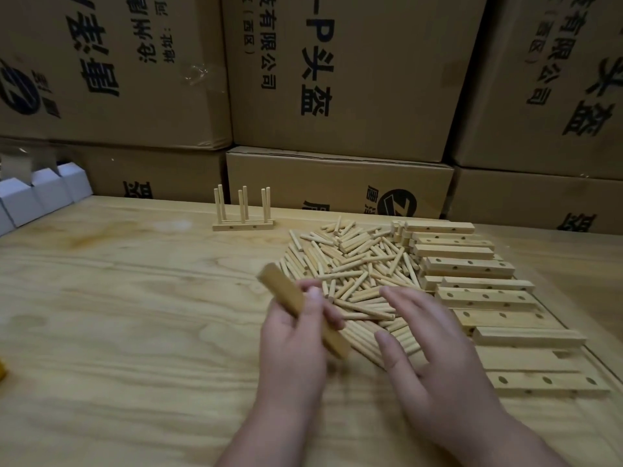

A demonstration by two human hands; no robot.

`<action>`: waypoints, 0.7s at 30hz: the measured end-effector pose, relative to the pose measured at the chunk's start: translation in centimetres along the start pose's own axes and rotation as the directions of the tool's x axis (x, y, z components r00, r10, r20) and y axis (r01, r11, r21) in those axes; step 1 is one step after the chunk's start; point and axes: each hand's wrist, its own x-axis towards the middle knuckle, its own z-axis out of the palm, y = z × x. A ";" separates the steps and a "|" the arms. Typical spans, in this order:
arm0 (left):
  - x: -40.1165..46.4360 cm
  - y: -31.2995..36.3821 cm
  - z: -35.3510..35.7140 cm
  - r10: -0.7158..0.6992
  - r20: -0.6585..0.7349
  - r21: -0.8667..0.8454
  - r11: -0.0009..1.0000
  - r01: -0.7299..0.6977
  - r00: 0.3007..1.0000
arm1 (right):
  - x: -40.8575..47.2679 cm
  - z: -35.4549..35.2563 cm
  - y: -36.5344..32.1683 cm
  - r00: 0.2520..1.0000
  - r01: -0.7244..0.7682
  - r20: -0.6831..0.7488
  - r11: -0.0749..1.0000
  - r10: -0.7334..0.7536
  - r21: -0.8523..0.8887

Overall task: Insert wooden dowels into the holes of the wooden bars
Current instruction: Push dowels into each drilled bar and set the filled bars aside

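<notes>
My left hand [296, 345] grips a wooden bar [281, 288] that slants from upper left to lower right above the table. My right hand [435, 358] hovers with spread, straight fingers over the near edge of a big heap of wooden dowels [354, 264]; it holds nothing. To the right of the heap lie several wooden bars with holes [485, 298], laid in rows. At the back stands a finished piece [242, 214]: bars with several dowels upright in them.
The wooden tabletop [118, 315] stretches wide to the left. Stacked cardboard boxes [337, 79] wall off the back. White folded cartons [37, 193] sit at the far left edge. A small yellow object [2, 372] peeks in at the left border.
</notes>
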 end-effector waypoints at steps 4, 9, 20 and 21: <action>1.3 0.4 -0.9 -0.219 -0.165 -0.352 0.924 0.150 0.962 | 0.0 0.0 1.3 0.964 -0.171 0.172 0.968 0.203 -0.182; 1.6 0.3 -1.1 -0.316 -0.137 -0.403 0.884 0.238 0.939 | -0.2 0.9 1.4 0.840 -0.200 0.385 0.878 0.381 -0.434; 1.2 0.0 -0.4 -0.350 -0.007 -0.372 0.870 0.323 0.937 | 0.3 0.7 0.1 0.826 -0.190 0.336 0.785 0.453 -0.590; 1.1 0.0 -0.4 -0.360 0.008 -0.371 0.865 0.337 0.933 | 0.2 0.8 0.2 0.826 -0.190 0.336 0.785 0.452 -0.589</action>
